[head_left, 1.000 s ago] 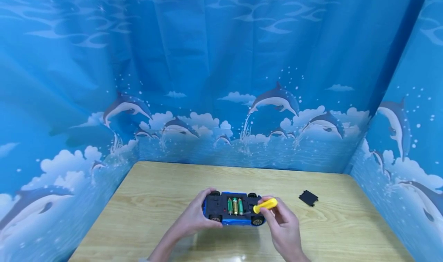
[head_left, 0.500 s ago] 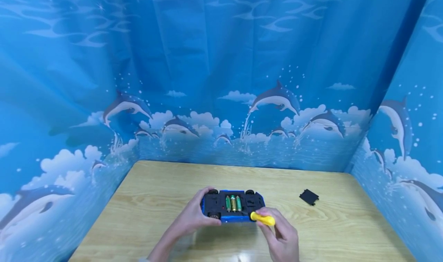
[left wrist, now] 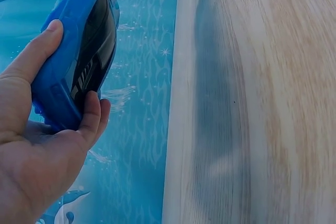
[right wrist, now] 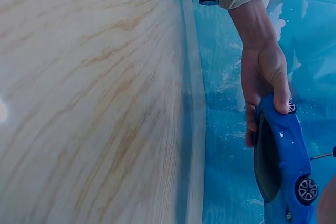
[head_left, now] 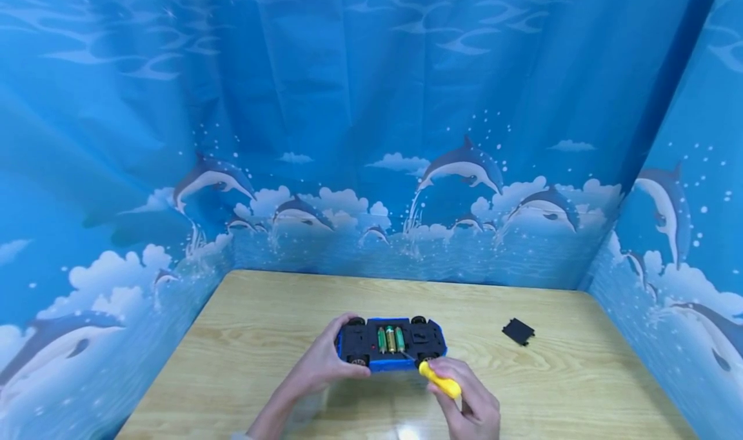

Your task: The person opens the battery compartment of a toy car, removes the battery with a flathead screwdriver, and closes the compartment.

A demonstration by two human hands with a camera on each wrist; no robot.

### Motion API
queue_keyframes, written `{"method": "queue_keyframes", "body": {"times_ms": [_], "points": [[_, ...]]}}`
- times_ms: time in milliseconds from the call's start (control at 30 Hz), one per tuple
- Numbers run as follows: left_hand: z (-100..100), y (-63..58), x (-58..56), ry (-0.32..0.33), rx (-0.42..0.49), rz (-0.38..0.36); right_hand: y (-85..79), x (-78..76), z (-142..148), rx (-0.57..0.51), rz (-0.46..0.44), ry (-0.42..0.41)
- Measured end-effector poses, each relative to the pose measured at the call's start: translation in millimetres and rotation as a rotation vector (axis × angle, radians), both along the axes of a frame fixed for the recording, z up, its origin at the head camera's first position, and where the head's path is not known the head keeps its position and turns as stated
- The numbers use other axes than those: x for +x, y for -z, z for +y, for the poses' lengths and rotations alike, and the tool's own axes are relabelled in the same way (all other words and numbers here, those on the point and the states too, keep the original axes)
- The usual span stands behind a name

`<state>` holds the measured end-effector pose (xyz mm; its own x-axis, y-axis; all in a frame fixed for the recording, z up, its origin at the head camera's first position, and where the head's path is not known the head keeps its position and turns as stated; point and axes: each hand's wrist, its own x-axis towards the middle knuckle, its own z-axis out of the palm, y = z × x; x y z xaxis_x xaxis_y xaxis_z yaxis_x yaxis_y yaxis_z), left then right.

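Observation:
My left hand (head_left: 322, 366) grips one end of a blue toy car (head_left: 390, 365), thumb along its side and fingers round the roof in the left wrist view. The car is held upside down, its black underside facing me in the head view. Several green and gold batteries (head_left: 391, 340) lie in the uncovered compartment at its middle. My right hand (head_left: 473, 398) pinches a screwdriver by its yellow handle (head_left: 441, 380). The thin shaft points up and left, its tip at the compartment's near right corner. In the right wrist view the shaft (right wrist: 321, 156) reaches toward the car's underside.
A small black battery cover (head_left: 518, 331) lies on the wooden table (head_left: 278, 298) to the right. Blue curtains (head_left: 371, 104) printed with dolphins stand behind and beside the table.
The screwdriver handle and right hand have come down toward me, off the car's right end, so the handle now points down and right. The car has shifted very slightly; the left hand keeps its grip.

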<state>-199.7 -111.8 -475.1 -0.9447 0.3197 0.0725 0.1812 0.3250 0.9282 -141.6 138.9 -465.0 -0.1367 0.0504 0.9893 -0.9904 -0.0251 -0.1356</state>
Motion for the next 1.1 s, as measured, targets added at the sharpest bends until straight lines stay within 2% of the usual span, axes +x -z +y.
{"method": "queue_keyframes", "body": {"times_ms": [167, 233, 333, 400, 467, 667, 767, 867, 1100], "points": [[1, -2.1, -0.3, -0.003, 0.008, -0.004, -2.0, -1.6, -2, 0.012, 0.094, 0.034], [1, -2.8, 0.3, -0.003, -0.001, 0.005, -2.2, -1.0, -2, 0.004, 0.097, 0.018], [1, -3.0, 2.0, 0.005, -0.018, 0.010, -0.6, 1.6, 0, -0.042, 0.002, -0.038], [1, -3.4, 3.3, 0.012, -0.020, -0.001, 1.3, 2.7, 3, -0.086, -0.094, -0.078], [2, -3.9, 4.1, 0.019, -0.015, -0.015, 2.9, 3.7, 7, -0.124, -0.203, -0.078], [2, -3.9, 3.9, 0.034, -0.010, -0.006, -5.2, 2.6, 22, -0.200, -0.518, 0.082], [2, -3.5, 3.7, 0.045, -0.015, 0.000, -13.3, -1.1, 29, -0.249, -0.639, 0.150], [1, -3.6, 3.7, 0.051, -0.021, 0.002, -19.7, -5.6, 38, -0.268, -0.709, 0.210], [1, -4.7, 4.5, 0.062, -0.023, 0.016, -30.1, -13.2, 58, -0.322, -0.710, 0.205]]}}
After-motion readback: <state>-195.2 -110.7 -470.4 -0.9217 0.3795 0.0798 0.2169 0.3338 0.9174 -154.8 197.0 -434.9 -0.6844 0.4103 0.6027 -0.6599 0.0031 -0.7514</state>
